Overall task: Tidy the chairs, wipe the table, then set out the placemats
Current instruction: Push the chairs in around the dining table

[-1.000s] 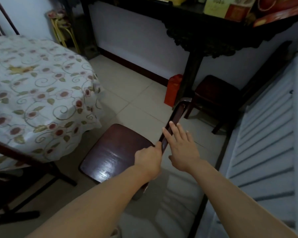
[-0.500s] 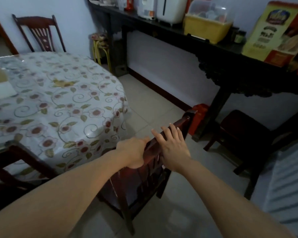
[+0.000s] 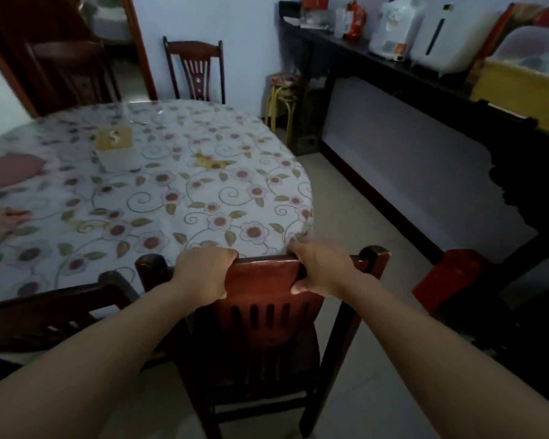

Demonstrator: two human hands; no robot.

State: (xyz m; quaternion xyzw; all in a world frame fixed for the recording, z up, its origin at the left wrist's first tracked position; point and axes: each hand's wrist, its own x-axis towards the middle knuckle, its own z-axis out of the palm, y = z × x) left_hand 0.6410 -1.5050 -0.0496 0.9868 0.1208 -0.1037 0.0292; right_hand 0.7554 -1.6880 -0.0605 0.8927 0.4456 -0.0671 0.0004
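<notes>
A dark red wooden chair [image 3: 267,312] stands upright right in front of me, its back facing me and its top rail against the edge of the round table [image 3: 178,191] with a flowered cloth. My left hand [image 3: 203,274] grips the left part of the top rail. My right hand [image 3: 322,269] grips the right part. On the table lie a pink placemat [image 3: 11,169] at the left, a pinkish cloth [image 3: 0,221] below it, and a tissue box [image 3: 114,147].
A second chair's back [image 3: 45,312] is at the table's near left, another chair [image 3: 195,69] at the far side. A dark sideboard [image 3: 425,90] with appliances lines the right wall; a red box [image 3: 447,280] and a small yellow stool [image 3: 282,99] stand below and beside it.
The chair has gone from tipped over on the floor to upright against the table. My right hand, flat on the rail before, now grips it. My view has lifted toward the table.
</notes>
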